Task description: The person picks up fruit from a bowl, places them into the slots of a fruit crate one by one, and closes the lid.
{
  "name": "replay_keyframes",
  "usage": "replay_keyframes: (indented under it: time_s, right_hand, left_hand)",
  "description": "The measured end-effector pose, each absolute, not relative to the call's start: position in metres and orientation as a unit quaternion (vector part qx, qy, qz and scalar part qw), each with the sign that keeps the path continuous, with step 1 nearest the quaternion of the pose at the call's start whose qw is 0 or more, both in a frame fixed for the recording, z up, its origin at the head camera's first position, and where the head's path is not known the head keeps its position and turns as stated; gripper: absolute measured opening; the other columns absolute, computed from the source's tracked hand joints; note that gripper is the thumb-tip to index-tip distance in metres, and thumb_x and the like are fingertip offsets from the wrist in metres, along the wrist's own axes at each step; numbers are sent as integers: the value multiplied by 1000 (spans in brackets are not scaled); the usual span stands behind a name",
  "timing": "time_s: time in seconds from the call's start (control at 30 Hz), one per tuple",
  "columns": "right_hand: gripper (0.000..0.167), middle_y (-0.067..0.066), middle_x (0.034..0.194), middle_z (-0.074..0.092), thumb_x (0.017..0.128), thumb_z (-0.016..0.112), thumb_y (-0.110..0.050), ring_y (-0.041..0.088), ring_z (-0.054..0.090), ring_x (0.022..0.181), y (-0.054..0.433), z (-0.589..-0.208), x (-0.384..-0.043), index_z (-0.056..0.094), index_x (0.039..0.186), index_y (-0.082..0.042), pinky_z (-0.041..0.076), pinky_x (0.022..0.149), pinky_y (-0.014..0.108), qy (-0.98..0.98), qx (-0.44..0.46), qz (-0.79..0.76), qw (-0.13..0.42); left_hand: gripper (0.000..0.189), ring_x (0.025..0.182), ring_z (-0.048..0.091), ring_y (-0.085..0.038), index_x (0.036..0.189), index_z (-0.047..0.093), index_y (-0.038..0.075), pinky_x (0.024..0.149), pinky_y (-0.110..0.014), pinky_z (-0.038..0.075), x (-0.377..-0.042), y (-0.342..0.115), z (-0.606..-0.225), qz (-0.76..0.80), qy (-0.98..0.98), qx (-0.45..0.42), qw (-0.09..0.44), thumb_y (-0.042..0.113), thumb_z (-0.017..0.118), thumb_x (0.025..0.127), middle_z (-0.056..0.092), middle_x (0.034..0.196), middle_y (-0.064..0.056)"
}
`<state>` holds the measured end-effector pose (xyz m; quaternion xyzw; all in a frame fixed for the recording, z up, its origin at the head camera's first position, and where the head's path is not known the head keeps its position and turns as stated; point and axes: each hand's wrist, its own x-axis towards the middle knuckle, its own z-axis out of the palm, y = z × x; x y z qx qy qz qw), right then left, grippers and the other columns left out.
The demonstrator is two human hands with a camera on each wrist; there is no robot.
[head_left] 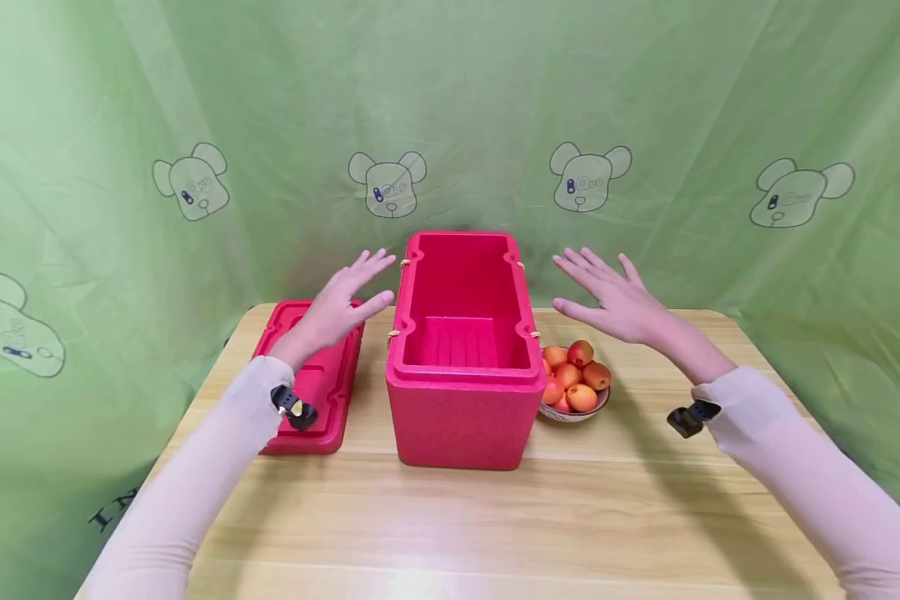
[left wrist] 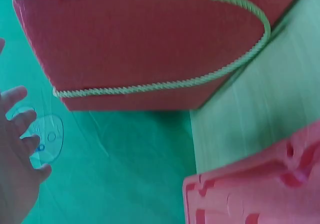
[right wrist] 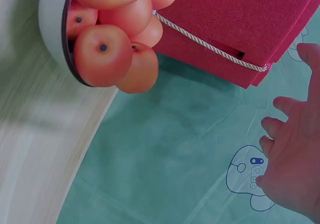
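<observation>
A red foam cooler box stands uncovered on the table, its inside showing only bare walls and a ribbed floor. To its left hovers my left hand, fingers spread and holding nothing, over the red lid. My right hand is raised on the other side, fingers straight and nothing in it, above and beyond a bowl of orange-red fruit. In the left wrist view a rope handle loops along the box's side. The right wrist view shows another rope there.
The wooden table ends at a back edge behind the box. Green curtain printed with bear heads surrounds it at the back and sides. The bowl sits close against the box's right side.
</observation>
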<state>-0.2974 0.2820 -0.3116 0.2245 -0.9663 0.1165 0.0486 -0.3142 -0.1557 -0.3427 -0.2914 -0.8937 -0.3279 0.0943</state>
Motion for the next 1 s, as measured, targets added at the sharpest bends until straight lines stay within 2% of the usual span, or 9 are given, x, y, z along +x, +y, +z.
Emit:
replay_keyframes:
  time_s: [0.17,0.3,0.47,0.67,0.83,1.0]
  right_hand:
    - [78,8,172,17,100,51,-58,35,9,160,285,-310,-293,23,164,-24,-10,123,66,-965,234,107,45]
    - [78,8,172,18,99,54,-57,35,10,160,287,-310,-290,26,163,-23,-9,123,66,-964,242,98,40]
    - [78,9,170,24,97,57,-57,34,14,159,291,-312,-288,30,162,-22,-5,124,66,-962,258,83,36]
    - [75,12,162,41,95,65,-49,37,28,155,300,-318,-285,41,157,-15,3,123,69,-957,278,77,37]
    - [67,17,152,54,91,73,-37,43,39,147,307,-325,-282,53,148,-8,11,120,73,-953,287,86,31]
    - [58,19,141,62,88,76,-31,46,48,140,314,-338,-282,62,138,-5,17,115,76,-949,299,89,41]
  left_hand:
    - [64,160,13,-20,158,39,26,126,-61,15,-312,-142,-345,-337,-877,-326,108,44,57,99,29,168,3]
    - [63,160,14,-22,156,43,22,127,-59,13,-310,-133,-345,-326,-872,-347,110,41,58,99,33,167,-3]
    - [62,160,17,-26,155,45,23,127,-59,12,-310,-128,-347,-318,-874,-356,95,41,58,98,32,168,-4]
    - [60,159,19,-22,154,46,24,128,-57,14,-308,-129,-349,-319,-875,-353,91,40,59,98,31,168,-3]
    - [59,158,21,-25,153,48,24,127,-57,15,-308,-130,-348,-322,-872,-354,101,39,60,97,33,167,-3]
    - [59,158,22,-25,153,49,23,127,-57,14,-308,-127,-350,-325,-870,-355,107,37,60,97,34,167,-4]
